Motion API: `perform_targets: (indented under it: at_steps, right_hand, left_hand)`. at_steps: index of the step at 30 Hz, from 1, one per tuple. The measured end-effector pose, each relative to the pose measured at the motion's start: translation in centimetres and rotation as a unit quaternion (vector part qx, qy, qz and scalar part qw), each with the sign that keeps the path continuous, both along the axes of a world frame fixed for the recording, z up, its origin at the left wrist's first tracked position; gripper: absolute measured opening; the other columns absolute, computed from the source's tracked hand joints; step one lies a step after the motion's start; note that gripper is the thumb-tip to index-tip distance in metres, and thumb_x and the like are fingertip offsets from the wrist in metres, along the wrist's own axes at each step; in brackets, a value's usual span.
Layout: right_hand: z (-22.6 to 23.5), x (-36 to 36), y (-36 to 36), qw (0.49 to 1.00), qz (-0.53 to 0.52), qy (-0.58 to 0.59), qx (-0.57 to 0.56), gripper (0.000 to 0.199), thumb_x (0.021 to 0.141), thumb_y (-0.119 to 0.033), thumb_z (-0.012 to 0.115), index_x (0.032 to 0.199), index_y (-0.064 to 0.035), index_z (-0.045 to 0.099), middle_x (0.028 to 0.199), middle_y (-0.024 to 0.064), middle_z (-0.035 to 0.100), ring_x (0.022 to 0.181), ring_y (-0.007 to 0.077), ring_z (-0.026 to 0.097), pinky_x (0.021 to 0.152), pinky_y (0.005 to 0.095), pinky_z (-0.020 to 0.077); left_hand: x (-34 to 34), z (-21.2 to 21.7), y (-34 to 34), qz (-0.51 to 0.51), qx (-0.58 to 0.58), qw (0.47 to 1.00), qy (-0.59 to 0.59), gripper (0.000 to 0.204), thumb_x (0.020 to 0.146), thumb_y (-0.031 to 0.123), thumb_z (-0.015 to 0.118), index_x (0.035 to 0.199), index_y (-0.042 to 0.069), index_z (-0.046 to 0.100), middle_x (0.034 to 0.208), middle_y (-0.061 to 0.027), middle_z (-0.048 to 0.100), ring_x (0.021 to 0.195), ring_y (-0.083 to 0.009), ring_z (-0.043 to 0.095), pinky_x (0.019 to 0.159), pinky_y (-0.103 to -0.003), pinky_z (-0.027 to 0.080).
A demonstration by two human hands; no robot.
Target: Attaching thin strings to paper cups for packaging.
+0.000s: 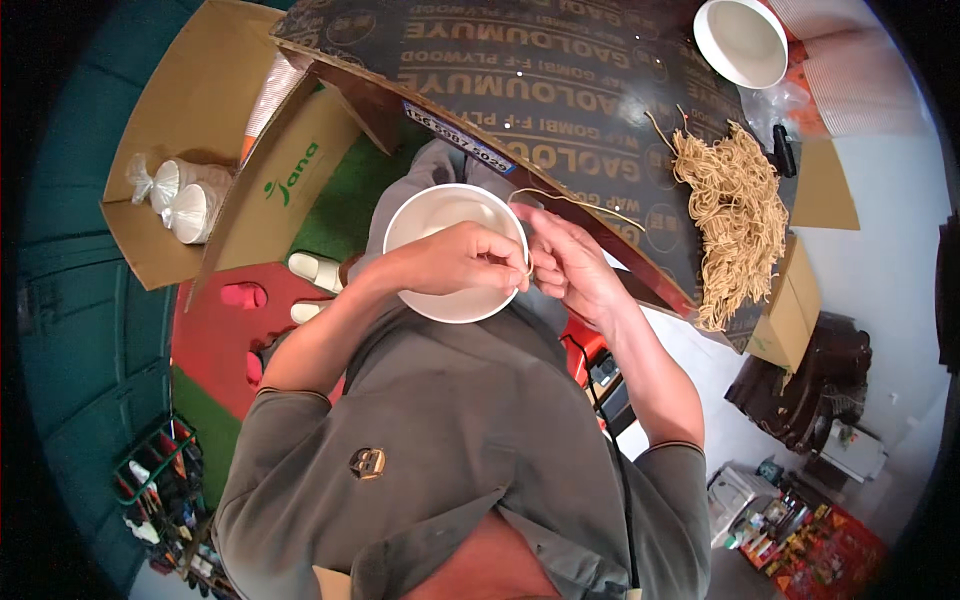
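A white plastic tub [458, 308] rests upright on my lap, its open mouth facing up. Across that mouth reaches my left hand [455, 258], its thumb and fingers pinched at the right side of the rim on a thin tan cord [575, 203]. Just outside the rim, my right hand [575, 265] has its fingers bent around the same spot, the cord passing at its fingertips. From there the cord curves up past the rim and trails right onto the dark plywood board. Fingers hide where the cord meets the tub.
A heap of tan cords [735, 215] lies at the right of the plywood tabletop [480, 75]. Another white tub [741, 43] stands beyond it. At left, an open cardboard box [150, 245] holds bagged white tubs [190, 215]. Slippers [245, 295] lie on the red mat.
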State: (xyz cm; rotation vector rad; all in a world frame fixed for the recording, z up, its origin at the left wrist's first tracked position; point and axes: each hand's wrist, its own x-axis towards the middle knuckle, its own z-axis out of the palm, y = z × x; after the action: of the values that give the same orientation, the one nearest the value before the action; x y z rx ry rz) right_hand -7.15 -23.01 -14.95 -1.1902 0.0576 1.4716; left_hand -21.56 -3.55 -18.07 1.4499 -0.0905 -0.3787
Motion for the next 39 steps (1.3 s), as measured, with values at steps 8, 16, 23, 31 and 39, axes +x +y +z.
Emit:
perform_targets:
  at_steps: [8, 16, 23, 31, 39]
  right_hand:
    - [3.8, -0.4, 1.7, 0.969, 0.027, -0.223, 0.099, 0.024, 0.116, -0.031, 0.063, 0.113, -0.0075, 0.068, 0.073, -0.0056, 0.054, 0.057, 0.0049, 0.043, 0.052, 0.0247, 0.0346]
    - [10.9, 0.2, 13.5, 0.666, 0.094, -0.611, 0.417, 0.022, 0.11, -0.015, 0.067, 0.126, -0.0011, 0.072, 0.095, 0.0024, 0.072, 0.08, 0.0075, 0.061, 0.071, 0.0266, 0.0506]
    - [9.3, 1.9, 5.9, 0.735, 0.203, -0.626, 0.164, 0.022, 0.106, -0.013, 0.072, 0.125, -0.0007, 0.075, 0.107, 0.0063, 0.078, 0.084, 0.0128, 0.069, 0.074, 0.0302, 0.0567]
    - [2.7, -1.5, -1.6, 0.816, 0.1, -0.567, 0.05, 0.029, 0.097, -0.015, 0.083, 0.124, -0.0046, 0.077, 0.108, 0.0066, 0.069, 0.088, 0.0166, 0.072, 0.078, 0.0342, 0.0597]
    - [-0.3, -2.9, -1.7, 0.603, 0.083, -0.79, 0.067, 0.024, 0.093, -0.014, 0.086, 0.115, -0.0096, 0.08, 0.107, 0.009, 0.068, 0.092, 0.0285, 0.073, 0.078, 0.0424, 0.0612]
  left_hand:
    - [-0.1, -0.7, 0.0, 0.008, -0.018, 1.0, -0.002, 0.021, 0.111, 0.019, 0.068, 0.108, 0.001, 0.077, 0.103, -0.0021, 0.078, 0.101, -0.0101, 0.069, 0.096, -0.029, 0.053]
    - [1.0, -0.4, -0.3, 0.015, 0.008, 1.0, 0.01, 0.024, 0.109, 0.017, 0.064, 0.095, 0.0, 0.073, 0.108, -0.0059, 0.076, 0.104, -0.0123, 0.067, 0.097, -0.032, 0.052]
    - [-0.2, -0.4, -0.5, 0.096, -0.074, 0.99, 0.075, 0.02, 0.109, 0.014, 0.069, 0.116, -0.002, 0.079, 0.101, -0.0031, 0.076, 0.094, -0.0107, 0.069, 0.088, -0.028, 0.055]
    - [-0.2, -1.7, -1.0, 0.149, -0.146, 0.974, 0.09, 0.023, 0.11, 0.018, 0.07, 0.119, -0.001, 0.08, 0.101, -0.0055, 0.079, 0.095, -0.0129, 0.073, 0.091, -0.031, 0.057]
    - [-0.3, -2.8, -0.6, 0.144, -0.24, 0.943, 0.181, 0.024, 0.107, 0.021, 0.072, 0.12, 0.0, 0.078, 0.111, -0.0103, 0.08, 0.106, -0.0185, 0.076, 0.099, -0.034, 0.059]
